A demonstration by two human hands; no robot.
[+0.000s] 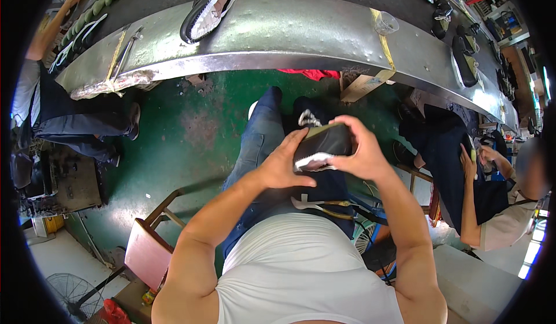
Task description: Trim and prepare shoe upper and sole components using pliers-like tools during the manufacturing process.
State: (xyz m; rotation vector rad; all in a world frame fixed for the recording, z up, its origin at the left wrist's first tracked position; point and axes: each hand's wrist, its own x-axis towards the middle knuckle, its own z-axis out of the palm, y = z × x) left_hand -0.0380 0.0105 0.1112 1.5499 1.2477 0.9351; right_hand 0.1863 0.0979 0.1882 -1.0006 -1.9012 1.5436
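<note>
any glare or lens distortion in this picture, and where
Head view: fisheye bends the metal bench into an arc; glare whitens a patch toward its right; the green floor shows a pale reflection at left; black fills the corners; the held shoe looks reasonably sharp.

Left hand [284, 163] is clasping a black shoe upper [329, 141] from the left; right hand [364, 153] is curling around its right end. Hand tool [306, 203] is lying across the lap. Ahead, another shoe [213, 11] is resting on the metal bench [301, 25], clear cup [386, 24] sitting to its right.
</note>
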